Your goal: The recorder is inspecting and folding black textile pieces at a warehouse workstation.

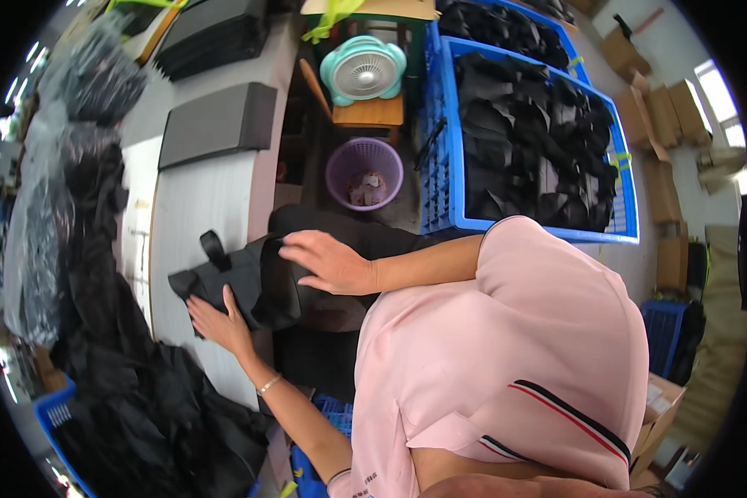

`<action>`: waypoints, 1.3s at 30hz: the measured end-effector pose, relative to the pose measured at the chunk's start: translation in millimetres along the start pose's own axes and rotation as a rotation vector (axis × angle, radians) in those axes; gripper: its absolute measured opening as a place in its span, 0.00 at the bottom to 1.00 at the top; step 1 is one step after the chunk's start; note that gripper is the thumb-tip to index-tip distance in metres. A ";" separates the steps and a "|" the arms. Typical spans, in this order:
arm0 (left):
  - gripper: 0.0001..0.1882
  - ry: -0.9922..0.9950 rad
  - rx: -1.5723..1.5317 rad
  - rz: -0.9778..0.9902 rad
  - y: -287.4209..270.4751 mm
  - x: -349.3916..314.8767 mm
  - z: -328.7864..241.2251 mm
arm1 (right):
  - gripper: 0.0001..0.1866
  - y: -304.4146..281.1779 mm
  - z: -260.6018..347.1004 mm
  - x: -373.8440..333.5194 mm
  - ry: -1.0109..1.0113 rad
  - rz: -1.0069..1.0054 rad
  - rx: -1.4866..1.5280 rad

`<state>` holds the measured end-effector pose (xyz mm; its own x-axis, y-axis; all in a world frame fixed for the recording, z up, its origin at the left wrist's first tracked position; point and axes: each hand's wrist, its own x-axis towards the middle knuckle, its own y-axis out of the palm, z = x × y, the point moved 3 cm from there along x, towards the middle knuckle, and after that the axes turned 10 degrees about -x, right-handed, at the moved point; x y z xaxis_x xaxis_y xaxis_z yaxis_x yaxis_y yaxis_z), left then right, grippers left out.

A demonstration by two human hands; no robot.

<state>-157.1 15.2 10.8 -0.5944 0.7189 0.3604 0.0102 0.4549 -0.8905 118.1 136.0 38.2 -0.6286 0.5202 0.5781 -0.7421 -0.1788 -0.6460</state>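
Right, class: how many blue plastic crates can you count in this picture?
4 at least. One large blue crate of black pieces sits upper right, another behind it, one at the right edge, one lower left. Blue mesh beneath the left arm may be another.
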 end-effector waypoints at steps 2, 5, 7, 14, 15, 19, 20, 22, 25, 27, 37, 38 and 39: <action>0.50 -0.135 -0.035 0.039 3.1 -5.0 -6.1 | 0.37 -4.0 -14.7 -0.6 0.301 -0.007 0.146; 0.51 -0.135 -0.045 0.061 3.7 -19.4 -25.2 | 0.30 23.6 -48.3 -4.4 0.641 0.193 0.595; 0.49 -0.107 -0.044 0.109 -1.0 -29.4 -40.8 | 0.21 37.4 -46.0 -6.2 0.817 0.376 0.960; 0.35 0.002 -0.602 -0.435 -57.4 -55.5 -86.1 | 0.11 -56.9 -117.3 -21.5 1.048 -0.142 1.047; 0.33 -0.080 -0.520 -0.417 -54.1 -57.7 -68.5 | 0.11 -94.4 -131.4 -27.4 1.157 -0.216 1.011; 0.30 -0.255 -0.390 -0.311 -32.9 -81.9 26.8 | 0.11 -185.3 -226.8 -94.7 0.997 -0.772 1.175; 0.30 -0.240 -0.406 -0.299 -30.8 -79.7 20.6 | 0.09 -218.9 -246.1 -119.1 0.935 -0.920 1.091; 0.31 -0.252 -0.327 -0.176 -28.5 -71.2 0.1 | 0.17 -295.6 -290.5 -190.1 1.067 -1.139 0.752; 0.33 -0.289 -0.320 -0.192 -27.8 -73.4 3.2 | 0.16 -394.5 -277.2 -231.4 1.018 -1.277 0.525; 0.32 -0.256 -0.288 -0.171 -29.1 -71.1 -3.1 | 0.16 -464.5 -273.6 -266.2 1.122 -1.343 0.318; 0.25 -0.113 -0.191 -0.206 9.1 -65.0 22.2 | 0.28 -502.8 -313.7 -358.6 1.256 -1.443 -0.382; 0.25 -0.100 -0.139 -0.227 6.5 -66.4 20.6 | 0.31 -464.2 -343.0 -373.1 1.080 -1.169 -0.820; 0.25 -0.179 -0.128 -0.169 -20.9 -78.5 17.6 | 0.29 -385.4 -323.3 -310.6 1.059 -0.936 -0.845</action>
<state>-124.8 -60.0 -3.7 -0.7289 0.5282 0.4355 -0.0062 0.6310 -0.7757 674.5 313.3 -53.5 0.6302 0.5457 0.5523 -0.1959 0.8001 -0.5670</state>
